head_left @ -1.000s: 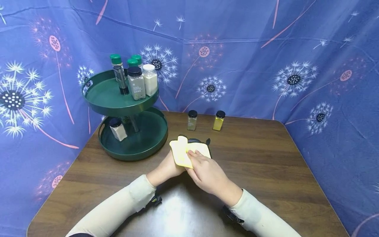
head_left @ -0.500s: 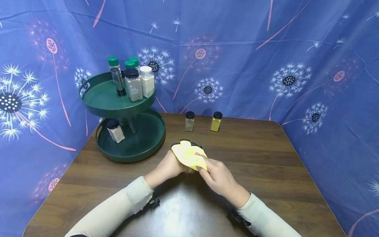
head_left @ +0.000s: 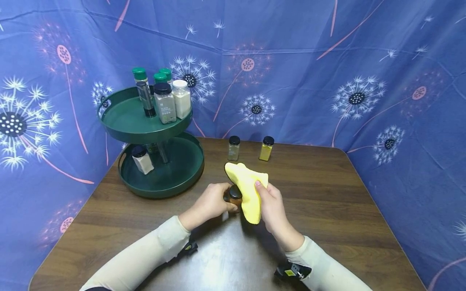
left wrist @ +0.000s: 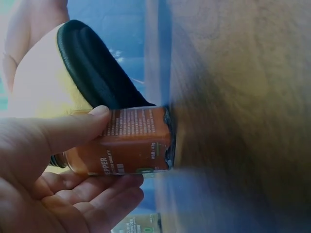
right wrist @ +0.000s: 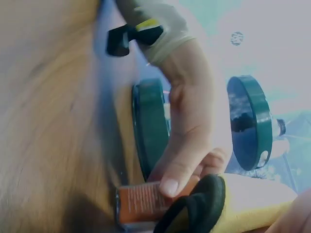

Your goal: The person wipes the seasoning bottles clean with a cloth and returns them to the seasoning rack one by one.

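Note:
My left hand (head_left: 208, 205) grips a spice jar (left wrist: 129, 141) of orange-red powder, thumb on one side and fingers on the other. Part of the label reads "PEPPER". In the head view the jar's black lid (head_left: 235, 191) shows beside a yellow cloth (head_left: 249, 190), which hides some of the jar. My right hand (head_left: 274, 211) pinches this cloth, thumb on its near face. A dark edge or backing (left wrist: 95, 65) on the cloth lies against or close to the jar in the left wrist view. The jar's base is near the tabletop; contact is unclear.
A green two-tier rack (head_left: 162, 192) stands at the left. Its upper tray (head_left: 123, 117) bears several spice bottles; a white-filled jar (head_left: 143, 161) leans in the lower one. Behind my hands stand a greyish spice jar (head_left: 234, 148) and a yellow one (head_left: 266, 148). A blue curtain (head_left: 291, 81) hangs behind the table.
The cloth covered the jar's top between both hands. It has slid right and now hangs beside the jar, uncovering the lid. My right hand has turned more upright; the left has barely moved.

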Demonstrator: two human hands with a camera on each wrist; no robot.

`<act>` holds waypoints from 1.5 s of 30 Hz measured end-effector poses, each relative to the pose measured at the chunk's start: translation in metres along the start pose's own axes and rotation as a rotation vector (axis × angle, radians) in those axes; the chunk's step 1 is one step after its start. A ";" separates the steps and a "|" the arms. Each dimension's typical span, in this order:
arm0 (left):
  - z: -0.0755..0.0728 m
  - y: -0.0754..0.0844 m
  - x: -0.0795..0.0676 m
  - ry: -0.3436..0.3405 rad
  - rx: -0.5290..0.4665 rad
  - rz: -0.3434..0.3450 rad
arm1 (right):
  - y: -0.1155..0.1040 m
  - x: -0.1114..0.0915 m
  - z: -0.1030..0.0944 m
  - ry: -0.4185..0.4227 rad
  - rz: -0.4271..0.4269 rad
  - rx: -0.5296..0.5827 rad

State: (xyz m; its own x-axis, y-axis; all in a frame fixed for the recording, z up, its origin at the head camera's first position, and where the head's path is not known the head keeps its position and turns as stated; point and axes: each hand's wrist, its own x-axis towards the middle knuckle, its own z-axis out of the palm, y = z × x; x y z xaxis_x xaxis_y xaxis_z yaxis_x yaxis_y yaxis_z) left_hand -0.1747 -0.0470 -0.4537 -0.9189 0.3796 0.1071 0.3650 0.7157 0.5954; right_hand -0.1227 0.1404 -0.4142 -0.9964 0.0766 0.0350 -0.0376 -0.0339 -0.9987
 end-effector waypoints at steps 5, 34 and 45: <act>-0.002 0.004 0.000 0.013 -0.017 0.006 | 0.006 0.002 0.002 0.033 0.034 0.083; -0.001 0.003 -0.001 -0.012 0.000 -0.011 | 0.018 0.017 -0.007 0.038 0.174 0.288; -0.001 0.003 -0.002 0.001 -0.001 0.009 | 0.043 0.022 -0.004 0.019 0.234 0.081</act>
State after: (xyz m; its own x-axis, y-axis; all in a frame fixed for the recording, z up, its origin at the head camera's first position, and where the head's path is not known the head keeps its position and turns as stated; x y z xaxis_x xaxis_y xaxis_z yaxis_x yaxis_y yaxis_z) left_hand -0.1720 -0.0456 -0.4514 -0.9156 0.3858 0.1133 0.3735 0.7117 0.5950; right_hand -0.1464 0.1443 -0.4564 -0.9772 0.0763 -0.1982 0.1871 -0.1324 -0.9734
